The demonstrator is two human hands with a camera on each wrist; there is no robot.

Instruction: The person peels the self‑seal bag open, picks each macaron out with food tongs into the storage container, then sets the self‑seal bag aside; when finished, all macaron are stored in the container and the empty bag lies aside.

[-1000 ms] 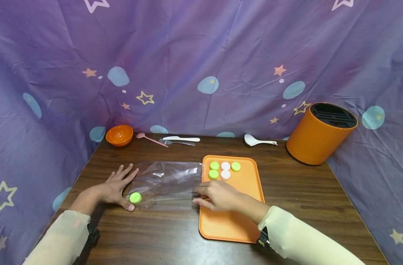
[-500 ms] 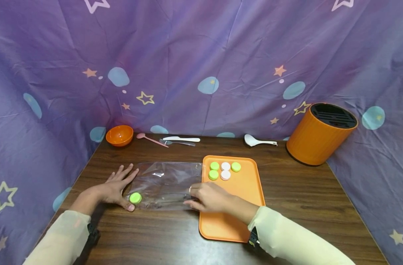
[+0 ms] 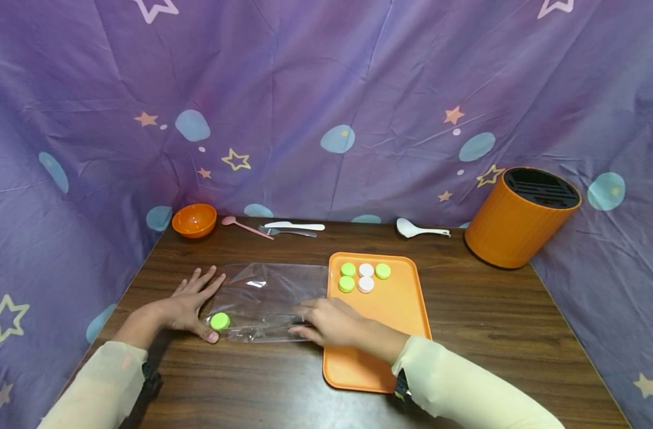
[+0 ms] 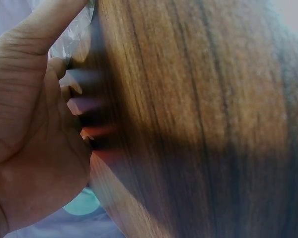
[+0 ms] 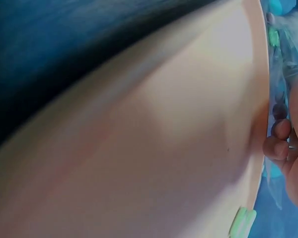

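The right hand [image 3: 332, 322] is seen further left in the lower centre of the frame than a second ago, drawn off the orange tray [image 3: 407, 304] onto the clear plastic bag [image 3: 267, 295], whose near edge is pinched. The left hand [image 3: 184, 307] stays flat, fingers spread, beside the green cap [image 3: 219, 321] inside the bag's left end

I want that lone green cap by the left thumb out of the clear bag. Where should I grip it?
The green cap lies flat inside the clear bag, near its left end. Probably reach in from the right, where the right hand is, and pinch its round rim between thumb and finger.
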